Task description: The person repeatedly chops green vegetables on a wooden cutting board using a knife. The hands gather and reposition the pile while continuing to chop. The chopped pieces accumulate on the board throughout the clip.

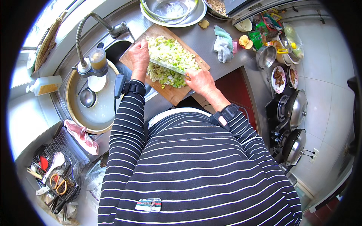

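A wooden cutting board point(176, 96) lies at an angle over the sink's edge and the steel counter, heaped with chopped pale green and white vegetable point(169, 50). My right hand point(200, 81) grips the handle of a kitchen knife point(167, 65), whose blade reaches leftward across the heap. At the blade's far end is my left hand point(139, 58), its fingers curled; whether they pinch the blade's tip cannot be told. Chopped pieces lie on both sides of the blade.
Left are a faucet point(116, 29), a large basin point(70, 113) in the sink, raw meat point(82, 137) and a utensil rack point(60, 147). Behind the board sits a metal bowl point(145, 15). Rightward lie a cloth point(222, 46), a steel bowl point(265, 58), plates of food point(278, 79) and lidded pans point(298, 110).
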`<state>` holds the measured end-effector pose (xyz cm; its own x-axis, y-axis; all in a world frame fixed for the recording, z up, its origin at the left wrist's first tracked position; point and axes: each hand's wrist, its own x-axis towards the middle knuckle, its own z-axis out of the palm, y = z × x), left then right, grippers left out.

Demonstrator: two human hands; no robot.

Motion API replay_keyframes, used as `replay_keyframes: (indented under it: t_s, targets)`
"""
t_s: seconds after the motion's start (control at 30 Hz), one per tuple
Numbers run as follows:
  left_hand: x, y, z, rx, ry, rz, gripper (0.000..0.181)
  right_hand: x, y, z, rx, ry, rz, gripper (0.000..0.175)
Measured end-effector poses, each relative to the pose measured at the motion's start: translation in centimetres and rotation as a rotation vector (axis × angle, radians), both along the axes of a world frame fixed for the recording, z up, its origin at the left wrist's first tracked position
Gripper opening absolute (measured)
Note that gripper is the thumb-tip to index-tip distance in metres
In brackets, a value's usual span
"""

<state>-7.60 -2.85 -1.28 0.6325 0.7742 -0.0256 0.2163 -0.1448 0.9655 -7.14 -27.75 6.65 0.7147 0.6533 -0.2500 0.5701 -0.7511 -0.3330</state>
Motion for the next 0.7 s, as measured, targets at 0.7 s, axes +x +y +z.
replay_keyframes:
  t_s: [0.7]
  targets:
    - [0.4, -0.7, 1.1, 0.171, 0.129, 0.013, 0.035, 2.9, -0.8, -2.1, -0.037, 0.02, 0.07, 0.019]
